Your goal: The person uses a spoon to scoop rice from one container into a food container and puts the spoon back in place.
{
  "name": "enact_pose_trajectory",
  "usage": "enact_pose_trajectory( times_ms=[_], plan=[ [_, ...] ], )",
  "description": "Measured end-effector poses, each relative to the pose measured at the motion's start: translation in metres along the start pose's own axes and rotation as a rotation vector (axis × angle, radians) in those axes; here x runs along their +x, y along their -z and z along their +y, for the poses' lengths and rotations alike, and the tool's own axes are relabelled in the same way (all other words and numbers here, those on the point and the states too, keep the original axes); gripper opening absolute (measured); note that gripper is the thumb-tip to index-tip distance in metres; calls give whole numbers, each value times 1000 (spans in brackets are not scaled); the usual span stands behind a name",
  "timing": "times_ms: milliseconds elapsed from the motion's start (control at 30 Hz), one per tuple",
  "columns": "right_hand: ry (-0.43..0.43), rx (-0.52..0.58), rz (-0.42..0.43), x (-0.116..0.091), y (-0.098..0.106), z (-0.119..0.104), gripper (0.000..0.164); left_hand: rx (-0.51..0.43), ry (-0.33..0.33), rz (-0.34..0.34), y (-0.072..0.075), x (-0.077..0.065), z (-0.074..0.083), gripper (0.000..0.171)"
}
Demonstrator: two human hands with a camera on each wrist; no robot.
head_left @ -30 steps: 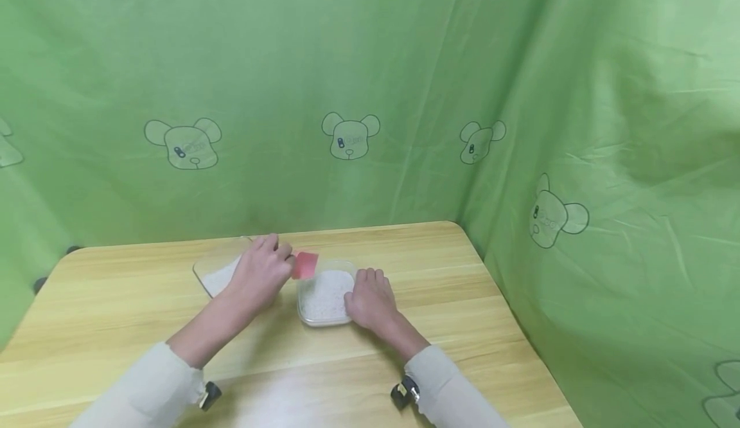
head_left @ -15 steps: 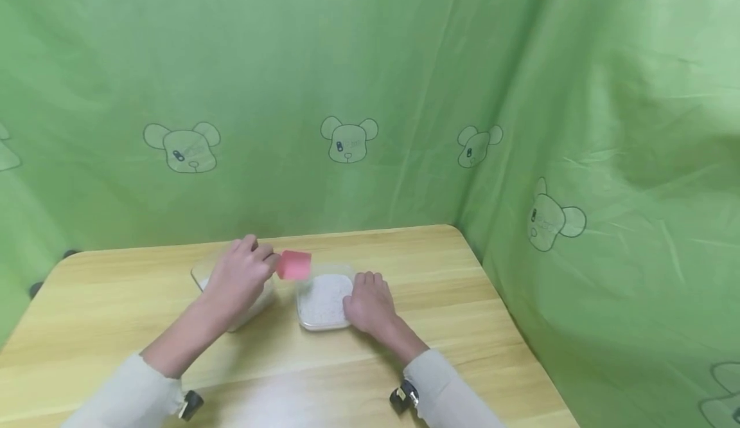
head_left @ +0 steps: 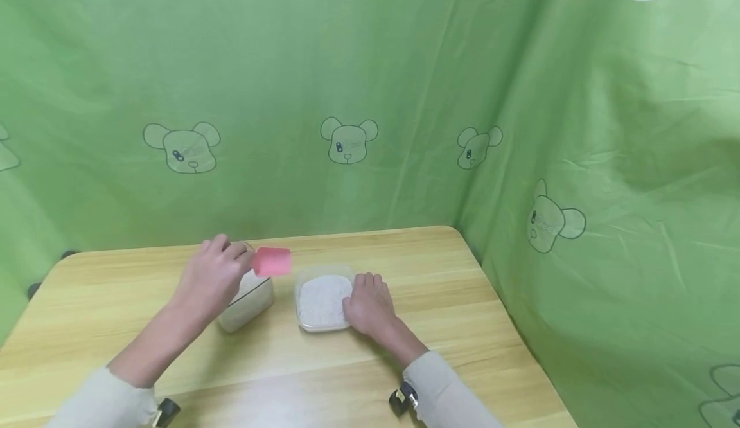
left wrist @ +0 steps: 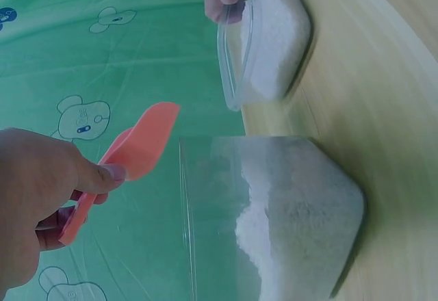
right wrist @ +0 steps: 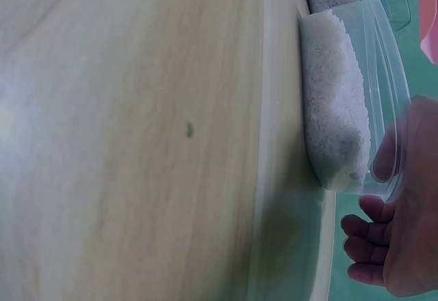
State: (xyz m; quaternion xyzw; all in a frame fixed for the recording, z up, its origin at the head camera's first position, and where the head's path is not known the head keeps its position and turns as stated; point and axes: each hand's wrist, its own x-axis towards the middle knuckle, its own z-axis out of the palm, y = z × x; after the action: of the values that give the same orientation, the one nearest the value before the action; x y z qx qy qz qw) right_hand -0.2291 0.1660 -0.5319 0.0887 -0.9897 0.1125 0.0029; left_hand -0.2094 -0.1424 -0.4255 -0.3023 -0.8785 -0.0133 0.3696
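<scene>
My left hand (head_left: pixel 214 270) pinches a pink scoop (head_left: pixel 273 261) by its handle, thumb on top in the left wrist view. The scoop is in the air over the tall clear box (head_left: pixel 247 312), its blade pointing right; whether it carries anything I cannot tell. White rice-like grains lie heaped inside that box, seen through its wall. To the right stands a lower clear plastic container (head_left: pixel 322 329), also holding white rice (right wrist: pixel 335 89). My right hand (head_left: pixel 370 303) grips this container's right rim, thumb inside and the other fingers outside.
Both containers stand on a light wooden table (head_left: pixel 347 376) near its back edge, with a narrow gap between them. A green curtain (head_left: pixel 260 94) printed with bear heads hangs behind and to the right.
My left hand and the pink scoop have moved left, away from the lower container and over the tall box. The right hand keeps its grip on the rim.
</scene>
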Motion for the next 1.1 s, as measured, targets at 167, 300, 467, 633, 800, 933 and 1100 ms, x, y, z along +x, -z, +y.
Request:
enact_pose_trajectory(
  times_ms=[167,300,467,633,800,933,1100],
  plan=[
    [0,-3,-3,3,-2,1,27,3,0,13,6,-5,-7,31],
    [-1,-4,-1,3,-2,2,27,7,10,0,10,-9,-14,27],
    [-11,4,-15,1,-2,3,27,16,19,-2,15,-15,-21,23],
    [-11,10,-17,0,-1,3,27,33,14,1,19,-19,-27,27],
    [-5,21,-9,0,-2,2,27,38,16,-29,21,-22,-32,28],
    [-6,14,-18,-1,-3,3,28,45,15,-66,21,-26,-34,29],
    [-10,16,-17,0,-2,3,28,82,10,-125,21,-28,-36,29]
  ],
)
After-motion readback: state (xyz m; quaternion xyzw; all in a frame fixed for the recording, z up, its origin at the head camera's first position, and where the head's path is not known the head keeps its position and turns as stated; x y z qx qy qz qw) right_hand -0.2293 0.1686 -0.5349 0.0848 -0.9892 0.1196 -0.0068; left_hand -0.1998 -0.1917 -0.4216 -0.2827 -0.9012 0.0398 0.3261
